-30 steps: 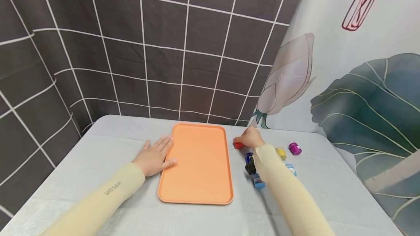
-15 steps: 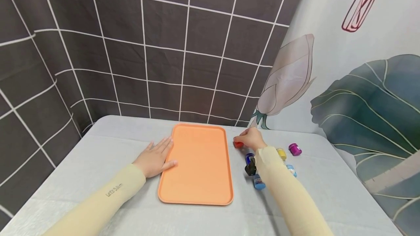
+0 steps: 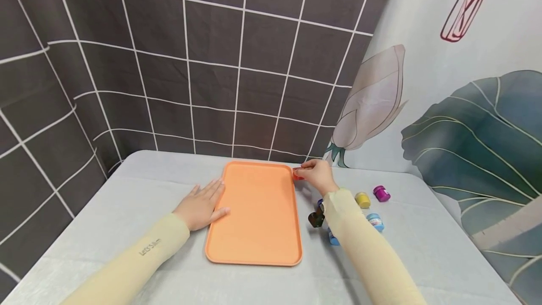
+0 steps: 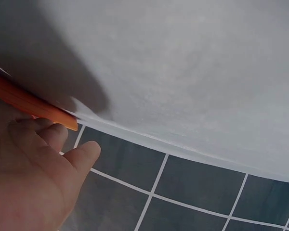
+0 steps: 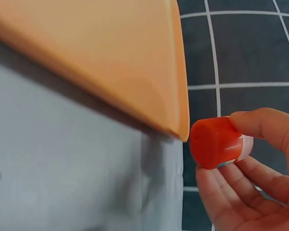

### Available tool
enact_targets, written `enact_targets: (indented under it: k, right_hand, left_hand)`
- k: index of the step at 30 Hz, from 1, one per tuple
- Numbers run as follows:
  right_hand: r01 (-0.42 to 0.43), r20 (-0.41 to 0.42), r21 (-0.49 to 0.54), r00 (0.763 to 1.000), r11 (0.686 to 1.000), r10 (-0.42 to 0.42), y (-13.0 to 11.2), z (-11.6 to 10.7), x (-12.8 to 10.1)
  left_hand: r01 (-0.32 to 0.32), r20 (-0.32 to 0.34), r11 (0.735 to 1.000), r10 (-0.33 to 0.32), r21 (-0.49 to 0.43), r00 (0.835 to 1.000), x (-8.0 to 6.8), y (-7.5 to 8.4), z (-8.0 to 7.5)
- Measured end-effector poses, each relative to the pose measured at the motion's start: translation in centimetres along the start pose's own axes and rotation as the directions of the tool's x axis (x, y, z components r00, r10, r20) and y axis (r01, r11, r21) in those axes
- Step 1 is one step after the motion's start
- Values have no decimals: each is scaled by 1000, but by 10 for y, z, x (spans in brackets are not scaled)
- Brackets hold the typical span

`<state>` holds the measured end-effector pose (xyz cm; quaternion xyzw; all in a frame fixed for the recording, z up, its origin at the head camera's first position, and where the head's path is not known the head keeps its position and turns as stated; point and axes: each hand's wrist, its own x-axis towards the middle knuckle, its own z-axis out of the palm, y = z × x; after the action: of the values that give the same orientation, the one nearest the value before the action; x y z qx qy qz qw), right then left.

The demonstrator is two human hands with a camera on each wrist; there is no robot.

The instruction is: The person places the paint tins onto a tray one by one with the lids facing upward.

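We note the right hand [image 3: 318,176] pinching a small red-capped jar [image 3: 298,173] between thumb and fingertips, raised off the table [image 3: 139,192] just at the far right corner of the orange tray [image 3: 254,213]. The right wrist view confirms it: the jar [image 5: 216,142] sits beside the tray's corner [image 5: 180,122], cap pointing toward the camera, not yet over the tray floor. We judge the carry-over step to be in hand; setting it down would call for a short move leftward past the rim and a lowering onto the flat. The right forearm reaches forward, wrist turned inward. The left hand [image 3: 202,204] lies flat, fingers straight, palm down on the table, touching the tray's left edge, holding nothing. Yellow jar [image 3: 362,199], purple jar [image 3: 381,193] and blue jar [image 3: 375,221] stand right of the right forearm.
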<state>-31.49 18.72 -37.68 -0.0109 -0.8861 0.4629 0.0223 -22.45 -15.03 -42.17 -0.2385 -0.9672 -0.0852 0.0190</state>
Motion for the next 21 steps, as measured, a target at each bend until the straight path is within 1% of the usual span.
enact_targets:
  k: [2, 5, 12, 17, 21]
  right_hand:
    - [1, -6, 49, 1000, 999, -1, -3, 4, 1]
    - [20, -16, 76, 1000, 997, -19, -7, 11, 1]
    - [63, -9, 103, 998, 993, -62, -20, 28, -2]
    - [96, -1, 120, 995, 988, -96, -32, 40, -6]
    - [93, 12, 155, 995, 983, -96, -37, 51, -7]
  left_hand:
    - [-4, -3, 1000, 4, 6, 1000, 0, -1, 0]
    - [-9, -4, 1000, 9, 7, 1000, 0, 0, 0]
    - [-4, -2, 1000, 4, 12, 1000, -1, 0, -2]
    - [-7, -9, 1000, 7, 9, 1000, -1, -1, 1]
    - [-5, -3, 1000, 5, 8, 1000, 1, -3, 4]
